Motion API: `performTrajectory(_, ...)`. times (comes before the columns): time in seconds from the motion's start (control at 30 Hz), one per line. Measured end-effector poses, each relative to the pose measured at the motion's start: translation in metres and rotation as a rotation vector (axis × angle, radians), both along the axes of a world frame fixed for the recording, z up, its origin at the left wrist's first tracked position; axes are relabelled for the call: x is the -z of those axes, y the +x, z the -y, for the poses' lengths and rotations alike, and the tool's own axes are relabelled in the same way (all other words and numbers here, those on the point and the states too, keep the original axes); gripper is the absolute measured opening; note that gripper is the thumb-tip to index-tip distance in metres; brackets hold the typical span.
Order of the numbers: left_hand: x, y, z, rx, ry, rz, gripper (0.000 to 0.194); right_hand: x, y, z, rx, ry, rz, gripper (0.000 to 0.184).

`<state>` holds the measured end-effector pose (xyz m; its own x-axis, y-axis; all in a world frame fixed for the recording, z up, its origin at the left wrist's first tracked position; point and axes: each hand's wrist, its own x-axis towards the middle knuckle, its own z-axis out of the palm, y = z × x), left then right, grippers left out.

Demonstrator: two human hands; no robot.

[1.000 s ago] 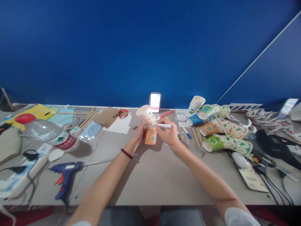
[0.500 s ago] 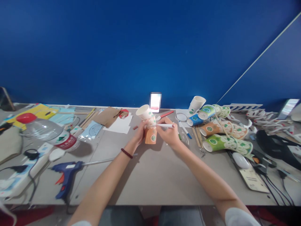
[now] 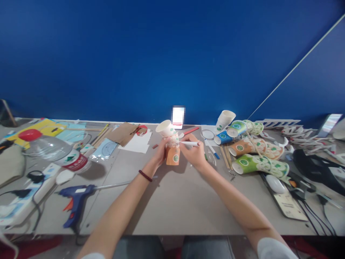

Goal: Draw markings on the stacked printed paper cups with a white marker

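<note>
Head view: we log a blue wall [image 3: 172,64] behind a grey table [image 3: 175,208], whose sides run out of frame. Its front edge lies low in view; the bare surface between our forearms reaches from that edge up to the held cups. Both forearms enter from below, sleeves cut off by the picture's bottom edge.

Left side: a red-capped bottle [image 3: 51,148] lies tilted, and near it we note a blue glue gun [image 3: 81,196], its cord passing over the front edge. The power strip [image 3: 44,189] is cut off at the left edge. Right side: a green cup assembly [image 3: 245,164] lies beside orange and blue ones, their overlap hiding parts of each.

Centre: the held cups [image 3: 172,155], white on top and orange at the base, stand joined between our hands. Right hand [image 3: 194,154]: fingers pinched on a pen. Left hand [image 3: 161,151]: fingers curled on the cups' side, partly hidden by them; exact closure we cannot tell. Behind, a phone [image 3: 178,116] stands near the wall, screen pixelated. The white pen [image 3: 191,144] points at the cups' middle; tip contact is too small to tell.
</note>
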<state>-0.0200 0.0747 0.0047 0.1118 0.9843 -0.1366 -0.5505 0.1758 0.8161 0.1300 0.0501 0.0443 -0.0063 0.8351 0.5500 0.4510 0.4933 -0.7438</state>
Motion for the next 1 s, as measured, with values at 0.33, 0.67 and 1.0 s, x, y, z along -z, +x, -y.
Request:
performTrajectory(0.33,-0.0039,0.0020,0.0028,0.001,0.031,0.013,0.036,-0.0015,-0.0029,0.0038,-0.015,-0.031,0.000,0.008)
performTrajectory(0.67,-0.0050,0.0028,0.0013,-0.007,0.047,0.002,0.034,-0.0009,-0.0038,0.0039,-0.016,-0.044,0.011,0.007)
performTrajectory(1.0,-0.0047,0.0025,0.0005,0.039,0.031,0.032,0.038,-0.0065,0.0046,-0.0005,-0.027,0.039,-0.089,0.007)
